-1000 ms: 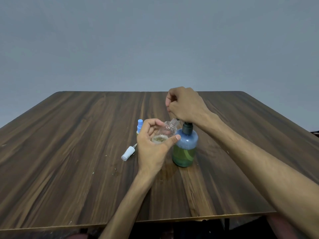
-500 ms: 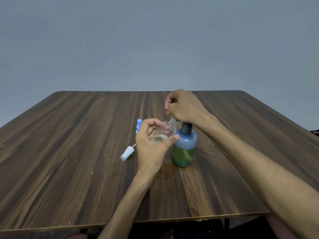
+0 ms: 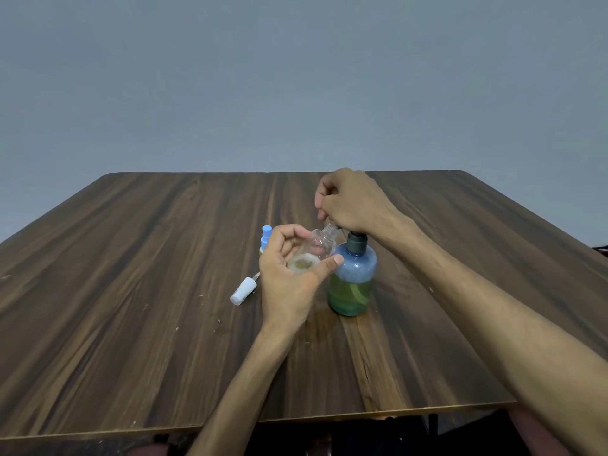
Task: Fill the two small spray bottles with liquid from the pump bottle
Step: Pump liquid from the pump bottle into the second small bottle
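A clear bottle (image 3: 317, 248) is held in the left hand (image 3: 289, 274), with the fingers curled round its far side and the thumb laid across its near side, so the grip is closed about its body. The bottle is held above the table (image 3: 131, 291), just left of the pump bottle (image 3: 352, 281). Its long axis is tilted, with the open threaded neck pointed up and to the right, towards the pump head, and its base turned down and towards the camera. A little pale liquid with foam is seen at its low end.

The right hand (image 3: 348, 202) is set on top of the pump bottle with its fingers curled in; the pump head is covered by it, and only the dark collar (image 3: 357, 241) below is seen. The spout is mostly hidden, so contact with the clear bottle's neck cannot be judged.

The pump bottle is stood upright on the table, its axis vertical, blue above and filled with greenish liquid in the lower half.

A second bottle (image 3: 266, 240) with a blue sprayer is stood upright behind the left hand, largely hidden. A white spray cap (image 3: 243, 290) with its thin tube is laid on its side to the left, the tube pointed up and right.

No labels or writing can be read on any of the bottles.
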